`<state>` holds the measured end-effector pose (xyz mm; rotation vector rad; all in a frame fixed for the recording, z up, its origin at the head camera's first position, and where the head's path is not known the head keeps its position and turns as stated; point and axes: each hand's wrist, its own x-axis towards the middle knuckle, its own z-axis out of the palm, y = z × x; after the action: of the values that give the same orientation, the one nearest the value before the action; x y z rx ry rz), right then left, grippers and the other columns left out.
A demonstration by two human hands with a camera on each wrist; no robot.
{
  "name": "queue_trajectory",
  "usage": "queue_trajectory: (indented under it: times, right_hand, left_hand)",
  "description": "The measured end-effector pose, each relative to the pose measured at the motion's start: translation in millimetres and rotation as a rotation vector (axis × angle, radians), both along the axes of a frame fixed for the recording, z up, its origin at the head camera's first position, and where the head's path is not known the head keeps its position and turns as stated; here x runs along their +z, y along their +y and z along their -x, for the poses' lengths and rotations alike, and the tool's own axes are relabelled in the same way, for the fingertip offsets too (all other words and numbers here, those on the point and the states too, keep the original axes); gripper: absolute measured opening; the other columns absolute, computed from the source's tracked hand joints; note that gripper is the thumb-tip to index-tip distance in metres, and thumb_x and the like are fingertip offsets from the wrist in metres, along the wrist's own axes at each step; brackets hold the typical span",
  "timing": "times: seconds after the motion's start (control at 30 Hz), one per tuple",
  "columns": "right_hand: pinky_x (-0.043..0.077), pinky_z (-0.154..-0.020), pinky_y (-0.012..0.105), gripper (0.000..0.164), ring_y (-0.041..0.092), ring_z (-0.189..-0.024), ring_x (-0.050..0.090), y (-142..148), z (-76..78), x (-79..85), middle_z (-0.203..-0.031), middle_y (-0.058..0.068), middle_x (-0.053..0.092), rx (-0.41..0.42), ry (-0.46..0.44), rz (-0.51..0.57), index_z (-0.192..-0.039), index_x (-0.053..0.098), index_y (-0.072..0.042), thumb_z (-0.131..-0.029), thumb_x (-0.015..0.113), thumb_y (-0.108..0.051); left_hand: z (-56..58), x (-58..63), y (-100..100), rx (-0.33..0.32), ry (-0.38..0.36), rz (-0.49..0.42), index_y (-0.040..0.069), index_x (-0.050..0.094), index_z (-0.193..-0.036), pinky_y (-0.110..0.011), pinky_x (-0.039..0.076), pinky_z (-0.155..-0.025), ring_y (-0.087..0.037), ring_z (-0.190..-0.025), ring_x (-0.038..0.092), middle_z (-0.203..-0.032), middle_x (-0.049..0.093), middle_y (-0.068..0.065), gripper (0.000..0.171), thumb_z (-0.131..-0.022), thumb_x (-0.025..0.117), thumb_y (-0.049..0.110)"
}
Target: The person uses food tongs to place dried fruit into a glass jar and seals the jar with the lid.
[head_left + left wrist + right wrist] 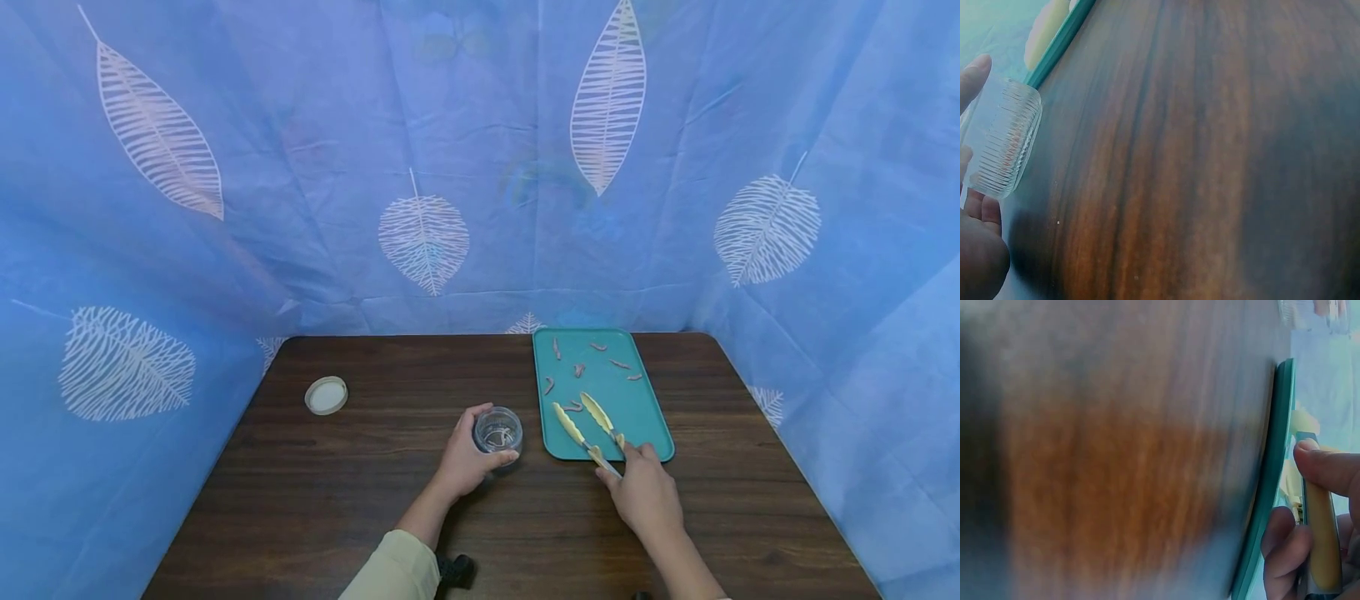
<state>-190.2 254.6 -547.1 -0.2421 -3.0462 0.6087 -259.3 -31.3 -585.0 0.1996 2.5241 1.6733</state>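
My left hand [465, 454] grips a clear glass jar [498, 419] around its side, left of the tray. Ribbed walls show on the jar [1009, 140] in the left wrist view, and something small and pale lies inside it. In my right hand [647, 496] is a pair of tongs [604, 462] with pale yellow tips, held by the handles. The tips are spread over the near half of a teal tray [637, 417], with a pink worm-like piece [573, 407] between them. Several similar pieces [579, 370] lie scattered farther back on the tray.
A round lid [326, 395] with a pale rim lies at the left on the dark wooden table [405, 375]. Behind and at both sides hangs a blue cloth [495, 250] with white leaf prints. A small black object [457, 571] shows beside the left sleeve.
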Motion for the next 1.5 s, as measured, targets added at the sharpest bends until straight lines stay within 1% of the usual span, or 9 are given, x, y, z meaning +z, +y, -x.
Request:
queue_trajectory:
  times: [0.1,0.2,0.33,0.47,0.57,0.8,1.03,1.27,1.5]
  right_hand:
    - [0.060,-0.072,0.052,0.073,0.034,-0.082,0.069,2.3,1.5,2.0,-0.120,0.029,0.062,-0.015,-0.004,-0.003,-0.146,0.057,0.016,-0.099,0.081,-0.034]
    - [0.060,-0.075,0.054,0.072,0.036,-0.085,0.069,4.0,2.2,1.2,-0.119,0.027,0.062,-0.031,-0.010,-0.006,-0.146,0.057,0.015,-0.099,0.081,-0.034]
    - [0.059,-0.077,0.056,0.072,0.037,-0.087,0.070,4.9,1.0,-2.0,-0.119,0.026,0.062,-0.031,-0.008,-0.004,-0.146,0.057,0.014,-0.098,0.082,-0.034]
    - [0.059,-0.073,0.054,0.072,0.034,-0.083,0.069,5.3,0.4,-1.6,-0.117,0.025,0.063,-0.019,0.000,-0.008,-0.145,0.058,0.014,-0.098,0.082,-0.034]
    - [0.058,-0.070,0.052,0.072,0.032,-0.080,0.067,5.6,1.3,2.3,-0.115,0.025,0.063,-0.015,-0.007,-0.005,-0.145,0.058,0.014,-0.098,0.082,-0.034]
    - [0.059,-0.070,0.053,0.072,0.036,-0.085,0.070,5.3,-0.8,11.6,-0.121,0.028,0.063,-0.015,0.022,-0.018,-0.147,0.057,0.013,-0.098,0.082,-0.033]
    - [0.058,-0.068,0.050,0.072,0.030,-0.082,0.068,-1.0,-8.3,22.8,-0.124,0.027,0.064,0.010,0.048,-0.014,-0.146,0.059,0.012,-0.096,0.084,-0.033]
    - [0.054,-0.061,0.043,0.073,0.024,-0.073,0.061,-16.2,-16.1,40.8,-0.123,0.022,0.065,0.042,0.082,-0.014,-0.147,0.060,0.009,-0.094,0.086,-0.034]
    - [0.053,-0.060,0.041,0.070,0.022,-0.073,0.064,-36.6,-25.7,50.9,-0.122,0.015,0.067,0.097,0.112,-0.018,-0.145,0.065,0.005,-0.091,0.090,-0.033]
  left_hand:
    - [3.2,0.7,0.1,-0.010,0.004,0.006,0.024,0.047,-0.159,-0.063,0.049,-0.111,-0.036,-0.139,0.058,-0.156,0.054,-0.015,0.090,-0.084,0.096,0.038]
    - [5.0,0.7,-0.1,-0.020,0.011,0.003,0.023,0.047,-0.159,-0.063,0.049,-0.112,-0.036,-0.140,0.058,-0.157,0.054,-0.015,0.090,-0.084,0.096,0.039]
    - [3.9,0.0,-1.3,-0.021,-0.005,-0.010,0.023,0.048,-0.159,-0.063,0.048,-0.113,-0.036,-0.141,0.057,-0.158,0.054,-0.014,0.090,-0.085,0.096,0.037]
    - [2.0,-0.9,-2.2,-0.014,-0.013,-0.015,0.023,0.048,-0.159,-0.063,0.048,-0.113,-0.037,-0.140,0.057,-0.157,0.054,-0.015,0.090,-0.084,0.096,0.037]
    - [1.2,-2.1,-2.9,-0.009,-0.011,-0.023,0.023,0.048,-0.159,-0.063,0.048,-0.112,-0.037,-0.139,0.057,-0.156,0.054,-0.016,0.089,-0.085,0.096,0.036]
    - [-0.1,-2.5,-4.3,-0.008,-0.022,-0.050,0.024,0.047,-0.159,-0.062,0.049,-0.110,-0.037,-0.137,0.058,-0.155,0.055,-0.016,0.089,-0.085,0.096,0.034]
    - [-0.1,-2.3,-2.6,-0.001,-0.023,-0.059,0.022,0.047,-0.159,-0.063,0.048,-0.113,-0.036,-0.140,0.057,-0.156,0.055,-0.015,0.090,-0.085,0.096,0.034]
    - [-0.3,-3.5,-1.5,0.007,-0.024,-0.065,0.022,0.048,-0.158,-0.063,0.046,-0.115,-0.036,-0.141,0.057,-0.156,0.055,-0.015,0.090,-0.083,0.097,0.032]
    - [0.1,-3.0,-1.0,0.008,-0.028,-0.070,0.023,0.048,-0.157,-0.062,0.046,-0.115,-0.035,-0.140,0.057,-0.156,0.055,-0.014,0.090,-0.083,0.098,0.033]
